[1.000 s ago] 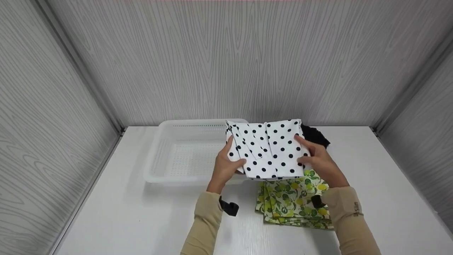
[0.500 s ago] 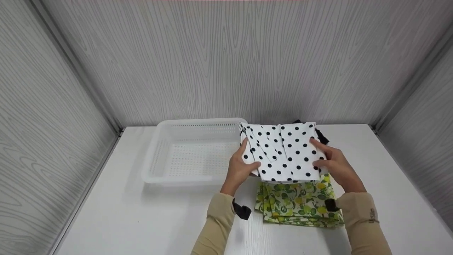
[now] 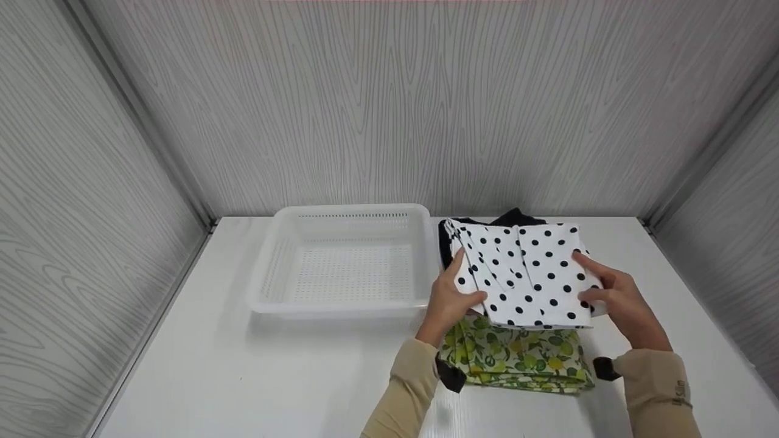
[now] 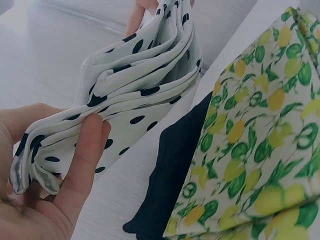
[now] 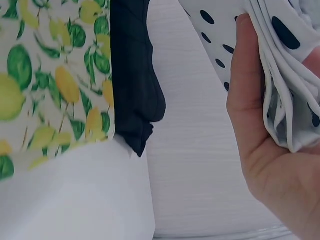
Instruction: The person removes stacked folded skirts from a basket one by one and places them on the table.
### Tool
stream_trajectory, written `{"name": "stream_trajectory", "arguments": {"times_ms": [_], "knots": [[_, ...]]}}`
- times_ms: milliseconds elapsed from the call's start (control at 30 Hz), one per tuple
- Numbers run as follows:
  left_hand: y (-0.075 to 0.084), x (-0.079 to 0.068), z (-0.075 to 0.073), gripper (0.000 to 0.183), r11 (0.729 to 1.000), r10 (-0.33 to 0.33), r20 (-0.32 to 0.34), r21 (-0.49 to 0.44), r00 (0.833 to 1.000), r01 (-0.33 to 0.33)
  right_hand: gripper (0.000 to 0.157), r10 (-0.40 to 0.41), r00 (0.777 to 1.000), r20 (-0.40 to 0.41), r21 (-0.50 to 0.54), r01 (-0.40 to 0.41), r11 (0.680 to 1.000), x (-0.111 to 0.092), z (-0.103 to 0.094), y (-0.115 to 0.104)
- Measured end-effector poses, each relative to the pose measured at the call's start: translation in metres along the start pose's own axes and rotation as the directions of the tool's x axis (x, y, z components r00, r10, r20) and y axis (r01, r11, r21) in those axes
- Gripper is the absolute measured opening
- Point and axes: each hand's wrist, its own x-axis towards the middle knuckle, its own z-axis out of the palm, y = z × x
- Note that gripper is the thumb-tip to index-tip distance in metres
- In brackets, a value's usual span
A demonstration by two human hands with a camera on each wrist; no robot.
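Observation:
A folded white cloth with black polka dots [image 3: 529, 274] is held up between both hands. My left hand [image 3: 451, 298] grips its left edge, thumb on the near face; in the left wrist view several folded layers sit between thumb and fingers [image 4: 82, 165]. The right edge is pinched by my right hand [image 3: 618, 298], also seen in the right wrist view around the stacked layers. Beneath and nearer to me lies a folded lemon-print cloth [image 3: 517, 359]. Behind the dotted cloth, partly hidden by it, is a black cloth [image 3: 517, 217].
A white perforated plastic basket [image 3: 341, 309] stands left of the cloths on the white table [image 3: 274, 377]. Grey wood-grain panels [image 3: 389, 109] rise at the back and on both sides.
Both hands have carried the dotted cloth to the right and slightly nearer, away from the basket and over the lemon-print and black cloths. The basket has stayed put.

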Motion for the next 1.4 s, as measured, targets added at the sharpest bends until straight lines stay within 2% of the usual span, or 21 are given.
{"name": "stream_trajectory", "arguments": {"times_ms": [333,533,667,767,900,1000,1100,1267,1400], "knots": [[-0.015,-0.009,0.029,0.092,0.99,-0.041,0.038,-0.135,0.998,0.046,0.081,0.048,0.999,-0.024,-0.041,-0.049,0.998,-0.014,-0.026,0.02],[-0.016,-0.012,0.047,0.092,0.989,-0.065,0.048,-0.13,0.997,0.071,0.081,0.046,0.998,-0.046,-0.02,-0.047,0.999,-0.024,-0.043,0.031],[-0.015,-0.012,0.06,0.092,0.987,-0.065,0.083,-0.143,0.994,0.076,0.081,0.038,0.997,-0.06,0.064,-0.034,0.997,-0.034,-0.056,0.037],[-0.015,-0.013,0.07,0.092,0.992,-0.055,0.109,-0.107,0.993,0.067,0.082,0.054,0.996,-0.074,0.118,-0.045,0.992,-0.044,-0.065,0.041],[-0.015,-0.018,0.08,0.089,0.991,-0.081,0.125,-0.097,0.989,0.093,0.083,0.084,0.992,-0.095,0.134,-0.07,0.989,-0.053,-0.074,0.045],[-0.014,-0.023,0.085,0.088,0.981,-0.099,0.149,-0.153,0.984,0.122,0.084,0.096,0.988,-0.122,0.088,-0.086,0.992,-0.058,-0.078,0.049],[-0.014,-0.027,0.093,0.087,0.981,-0.093,0.167,-0.151,0.981,0.119,0.086,0.118,0.98,-0.161,0.012,-0.117,0.993,-0.064,-0.083,0.054],[-0.014,-0.031,0.112,0.084,0.994,-0.093,0.192,-0.038,0.977,0.102,0.088,0.16,0.966,-0.203,-0.137,-0.189,0.972,-0.075,-0.095,0.063],[-0.015,-0.035,0.132,0.083,0.996,-0.092,0.24,0.022,0.966,0.089,0.089,0.192,0.944,-0.267,-0.199,-0.249,0.948,-0.09,-0.107,0.069]]}}
